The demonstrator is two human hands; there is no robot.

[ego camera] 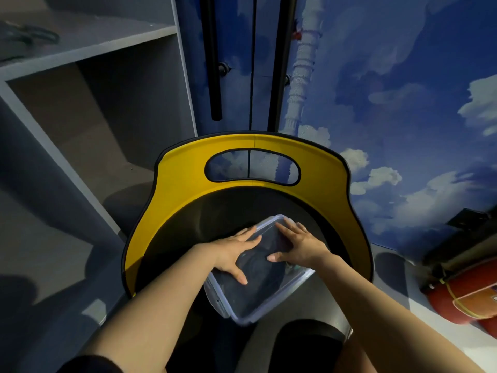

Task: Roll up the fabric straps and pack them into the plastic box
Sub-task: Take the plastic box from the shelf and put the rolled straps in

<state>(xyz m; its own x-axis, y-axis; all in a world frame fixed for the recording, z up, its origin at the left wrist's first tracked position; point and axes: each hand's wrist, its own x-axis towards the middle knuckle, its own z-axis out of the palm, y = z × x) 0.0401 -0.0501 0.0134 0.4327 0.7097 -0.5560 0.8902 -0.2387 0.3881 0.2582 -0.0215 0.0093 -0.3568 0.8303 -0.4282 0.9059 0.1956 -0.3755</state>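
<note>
A clear plastic box with a bluish rim sits tilted on the black seat of a yellow-backed chair. A transparent lid covers it, and dark rolled fabric straps show faintly through the lid. My left hand lies flat on the lid's left side, fingers spread. My right hand presses on the far right part of the lid, fingers over its far edge and thumb pointing left. Neither hand holds a loose strap.
Grey open shelves stand at the left. A cabinet door printed with blue sky and clouds, with black vertical handles, rises behind the chair. A red cylinder lies at the right. My knees are under the box.
</note>
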